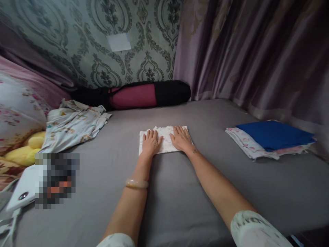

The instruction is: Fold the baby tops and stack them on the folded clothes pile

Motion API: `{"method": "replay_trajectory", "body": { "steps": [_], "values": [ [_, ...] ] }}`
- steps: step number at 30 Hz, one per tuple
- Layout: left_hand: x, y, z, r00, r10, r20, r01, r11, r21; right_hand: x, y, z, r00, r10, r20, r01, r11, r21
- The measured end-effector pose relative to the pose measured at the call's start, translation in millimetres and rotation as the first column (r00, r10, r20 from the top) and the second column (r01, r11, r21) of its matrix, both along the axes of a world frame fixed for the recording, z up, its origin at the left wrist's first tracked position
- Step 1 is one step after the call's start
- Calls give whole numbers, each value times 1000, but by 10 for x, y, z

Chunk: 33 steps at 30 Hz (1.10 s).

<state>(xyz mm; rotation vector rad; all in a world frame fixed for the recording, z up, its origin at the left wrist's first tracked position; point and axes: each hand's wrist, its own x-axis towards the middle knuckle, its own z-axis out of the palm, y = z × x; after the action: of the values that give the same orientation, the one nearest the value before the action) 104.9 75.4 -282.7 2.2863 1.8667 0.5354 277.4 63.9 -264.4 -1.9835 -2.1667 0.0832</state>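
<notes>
A white cloth with a faint print (166,140), folded into a flat rectangle, lies on the grey bed sheet (115,147) in front of me. My left hand (151,141) rests flat on its left part, fingers stretched forward and thumb out to the side. On the right part lies my right hand (181,138), palm down with the fingers extended. Both hands touch the cloth's top surface, and the strip between them shows. Parts of the cloth are hidden under the palms.
To the right sits a stack of folded cloths, a blue one (275,134) on top. At left are a crumpled printed garment (77,123), a yellow plush item (25,151) and a white device with a cable (24,188). A long black and maroon bag (133,96) lies along the wall.
</notes>
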Motion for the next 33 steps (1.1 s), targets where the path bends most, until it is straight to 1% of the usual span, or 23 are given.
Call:
{"method": "replay_trajectory", "body": {
  "steps": [4,7,8,11,13,15,19,22,24,27,29,33],
  "values": [
    [-31,-10,23,1000,-8,16,7,999,44,31,14,16,1000,2,-13,-2,1000,-2],
    [-88,-24,38,996,66,57,-73,989,126,100,36,3,998,-57,-2,57,998,38],
    [-110,-29,38,993,97,68,-105,985,135,122,44,-13,997,-81,3,81,996,40],
    [-163,-40,23,987,145,62,-150,986,76,166,64,-74,993,-116,10,116,993,4],
    [-179,-45,14,987,153,47,-155,987,36,174,70,-104,993,-116,7,116,993,-7],
    [-182,-48,16,988,154,35,-155,988,24,173,69,-112,994,-113,-3,113,994,-10],
    [-176,-46,53,987,158,33,-158,987,1,170,62,-63,993,-115,-21,115,993,-26],
    [-171,-41,105,979,181,93,-184,983,29,172,60,11,993,-117,-11,117,993,-34],
    [-167,-41,146,974,179,142,-190,979,73,174,54,54,996,-94,8,94,995,14],
    [-166,-45,198,972,153,176,-175,978,117,182,41,65,1000,8,28,-11,997,81],
    [-169,-52,217,974,154,168,-174,978,111,192,38,31,998,58,28,-59,997,52],
    [-183,-67,232,977,178,117,-186,981,61,213,58,-56,998,63,15,-63,998,-7]
  ]
}}
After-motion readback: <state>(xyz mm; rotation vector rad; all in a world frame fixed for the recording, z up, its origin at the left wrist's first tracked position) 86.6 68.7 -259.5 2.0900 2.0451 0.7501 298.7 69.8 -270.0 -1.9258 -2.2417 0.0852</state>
